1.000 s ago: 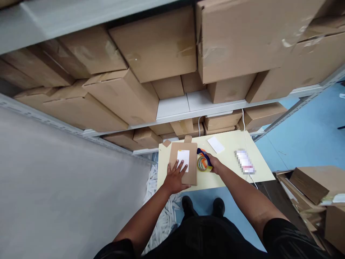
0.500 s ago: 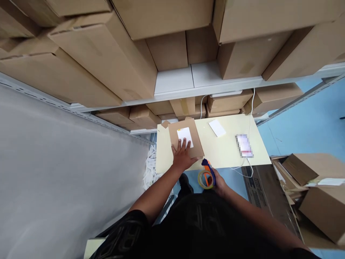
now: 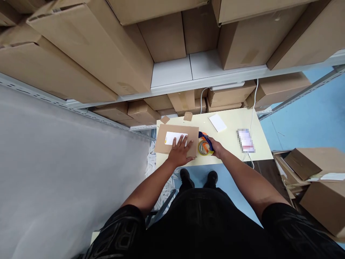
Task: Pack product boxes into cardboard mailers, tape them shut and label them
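Observation:
A flat brown cardboard box (image 3: 164,146) lies on the left part of the pale table (image 3: 231,124), with a white label (image 3: 170,137) on its top. My left hand (image 3: 179,153) rests on the box with its fingers spread, partly over the label. In my right hand (image 3: 216,148) is a tape dispenser (image 3: 207,138), blue and orange, carrying a roll of yellowish tape (image 3: 202,148). The dispenser is right beside the box's right edge; whether its tip touches the box I cannot tell.
A white pad (image 3: 217,123) and a phone with a blurred screen (image 3: 245,140) lie to the right. Two cardboard scraps (image 3: 188,116) sit at the table's back edge. Shelves of cartons (image 3: 161,39) rise behind. Opened boxes (image 3: 323,169) stand at the right, paper shreds (image 3: 165,192) below left.
The box has been turned about a quarter turn, its label now lying sideways. My right hand has brought the tape dispenser forward, from the table's front edge to beside the box.

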Demonstrator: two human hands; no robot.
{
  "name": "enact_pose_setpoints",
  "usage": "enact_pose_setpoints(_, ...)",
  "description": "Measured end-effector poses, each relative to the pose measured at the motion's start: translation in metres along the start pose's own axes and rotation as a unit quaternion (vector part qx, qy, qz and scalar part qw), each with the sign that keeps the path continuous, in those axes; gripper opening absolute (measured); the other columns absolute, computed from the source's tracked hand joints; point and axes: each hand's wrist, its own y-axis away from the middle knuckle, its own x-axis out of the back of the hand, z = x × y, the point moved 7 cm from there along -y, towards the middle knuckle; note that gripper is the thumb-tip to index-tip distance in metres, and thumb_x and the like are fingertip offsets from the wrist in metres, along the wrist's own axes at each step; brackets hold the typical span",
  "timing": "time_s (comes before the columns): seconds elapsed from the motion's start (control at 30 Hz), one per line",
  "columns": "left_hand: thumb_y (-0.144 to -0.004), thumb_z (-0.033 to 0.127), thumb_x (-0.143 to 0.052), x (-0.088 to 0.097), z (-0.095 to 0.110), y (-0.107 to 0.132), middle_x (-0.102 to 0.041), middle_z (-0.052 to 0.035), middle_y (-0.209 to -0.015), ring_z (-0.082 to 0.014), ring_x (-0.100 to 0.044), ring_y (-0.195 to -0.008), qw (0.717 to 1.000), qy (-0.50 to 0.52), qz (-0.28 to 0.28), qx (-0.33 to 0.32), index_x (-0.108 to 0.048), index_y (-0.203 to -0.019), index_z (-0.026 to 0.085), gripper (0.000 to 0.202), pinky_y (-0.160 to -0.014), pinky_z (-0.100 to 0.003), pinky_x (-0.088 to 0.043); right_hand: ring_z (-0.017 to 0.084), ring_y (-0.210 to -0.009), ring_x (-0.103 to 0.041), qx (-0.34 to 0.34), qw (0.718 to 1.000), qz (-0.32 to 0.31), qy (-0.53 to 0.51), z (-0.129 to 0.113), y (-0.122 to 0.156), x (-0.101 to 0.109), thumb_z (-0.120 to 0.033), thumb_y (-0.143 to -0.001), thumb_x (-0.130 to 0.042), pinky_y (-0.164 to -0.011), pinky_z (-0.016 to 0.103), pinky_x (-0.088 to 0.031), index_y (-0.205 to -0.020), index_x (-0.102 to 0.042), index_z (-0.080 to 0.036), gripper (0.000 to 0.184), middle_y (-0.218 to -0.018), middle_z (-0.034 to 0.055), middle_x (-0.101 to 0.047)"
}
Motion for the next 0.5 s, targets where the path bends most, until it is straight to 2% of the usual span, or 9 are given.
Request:
enact_pose_setpoints(0.1, -0.091, 0.073, -0.053, -0.002, 0.002, -0.007, -0.012, -0.0141, -0.175, -0.0362, -0.001, -0.162, 1.0, 0.006, 0.018, 0.022, -0.031, -0.164, 0.026, 0.089, -0.126, -0.06, 0.011, 0.026, -0.078, -0.073, 0.012, 0.999, 0.012, -0.027, 0.033, 0.013, 0.02, -0.058, -0.089, -0.067, -0.07, 0.038, -0.062, -0.103, -0.074, -0.015, 0.045, -0.091, 0.0114, -0.079)
enact_pose_setpoints(0.13, -0.092, 0.073, -0.052, -0.002, 0.004, -0.008, -0.012, -0.0144, -0.175, -0.0363, -0.001, -0.162, 0.999, 0.009, 0.022, 0.03, -0.031, -0.164, 0.025, 0.09, -0.125, -0.061, 0.011, 0.026, -0.081, -0.074, 0.011, 0.999, 0.013, -0.047, 0.052, 0.02, 0.029, -0.057, -0.089, -0.067, -0.071, 0.037, -0.062, -0.104, -0.075, -0.016, 0.044, -0.094, 0.0116, -0.079)
enact_pose_setpoints(0.2, -0.092, 0.073, -0.051, -0.004, 0.008, -0.011, -0.011, -0.0154, -0.175, -0.0373, 0.0, -0.161, 0.998, 0.016, 0.027, 0.05, -0.029, -0.165, 0.025, 0.09, -0.125, -0.063, 0.011, 0.027, -0.081, -0.075, -0.039, 0.997, 0.013, -0.067, 0.101, 0.038, 0.043, -0.059, -0.089, -0.065, -0.072, 0.039, -0.063, -0.103, -0.075, -0.017, 0.046, -0.096, 0.0121, -0.079)
enact_pose_setpoints(0.27, -0.093, 0.073, -0.051, -0.006, 0.017, -0.016, -0.011, -0.017, -0.175, -0.0386, 0.0, -0.161, 0.997, 0.024, 0.033, 0.068, -0.027, -0.165, 0.023, 0.091, -0.124, -0.066, 0.01, 0.028, -0.084, -0.075, -0.083, 0.992, -0.018, -0.095, 0.142, 0.054, 0.043, -0.063, -0.092, -0.059, -0.073, 0.04, -0.063, -0.102, -0.075, -0.017, 0.05, -0.098, 0.0118, -0.079)
enact_pose_setpoints(0.3, -0.093, 0.073, -0.051, -0.008, 0.023, -0.019, -0.01, -0.0181, -0.174, -0.0393, 0.0, -0.161, 0.996, 0.029, 0.034, 0.077, -0.026, -0.165, 0.022, 0.092, -0.124, -0.067, 0.008, 0.028, -0.086, -0.076, -0.086, 0.988, -0.026, -0.123, 0.154, 0.059, 0.039, -0.062, -0.093, -0.056, -0.075, 0.04, -0.063, -0.103, -0.074, -0.018, 0.049, -0.099, 0.011, -0.079)
enact_pose_setpoints(0.33, -0.093, 0.072, -0.051, -0.009, 0.03, -0.021, -0.009, -0.0195, -0.174, -0.0404, 0.001, -0.161, 0.995, 0.035, 0.036, 0.086, -0.026, -0.165, 0.02, 0.093, -0.123, -0.068, 0.007, 0.028, -0.088, -0.076, -0.085, 0.985, -0.034, -0.146, 0.16, 0.062, 0.033, -0.06, -0.094, -0.055, -0.077, 0.04, -0.063, -0.104, -0.074, -0.018, 0.047, -0.099, 0.0103, -0.079)
enact_pose_setpoints(0.4, -0.093, 0.07, -0.053, -0.011, 0.04, -0.024, -0.008, -0.023, -0.173, -0.0426, 0.001, -0.16, 0.993, 0.05, 0.036, 0.103, -0.026, -0.165, 0.015, 0.094, -0.123, -0.07, 0.003, 0.027, -0.088, -0.075, -0.081, 0.979, -0.043, -0.18, 0.156, 0.06, 0.019, -0.058, -0.094, -0.053, -0.079, 0.04, -0.062, -0.106, -0.073, -0.018, 0.046, -0.097, 0.0097, -0.079)
enact_pose_setpoints(0.47, -0.092, 0.067, -0.057, -0.008, 0.043, -0.022, -0.01, -0.0239, -0.173, -0.0432, -0.002, -0.16, 0.993, 0.067, 0.027, 0.09, -0.029, -0.163, 0.013, 0.093, -0.124, -0.069, -0.001, 0.027, -0.085, -0.075, -0.073, 0.977, -0.048, -0.196, 0.132, 0.05, 0.008, -0.059, -0.094, -0.05, -0.078, 0.04, -0.062, -0.107, -0.072, -0.018, 0.048, -0.093, 0.0098, -0.079)
enact_pose_setpoints(0.5, -0.091, 0.066, -0.06, -0.006, 0.043, -0.018, -0.012, -0.0229, -0.173, -0.0422, -0.004, -0.16, 0.995, 0.077, 0.016, 0.063, -0.032, -0.162, 0.013, 0.093, -0.125, -0.067, -0.003, 0.027, -0.084, -0.075, -0.06, 0.978, -0.05, -0.194, 0.115, 0.043, 0.005, -0.059, -0.095, -0.048, -0.078, 0.04, -0.062, -0.108, -0.072, -0.017, 0.049, -0.091, 0.0096, -0.078)
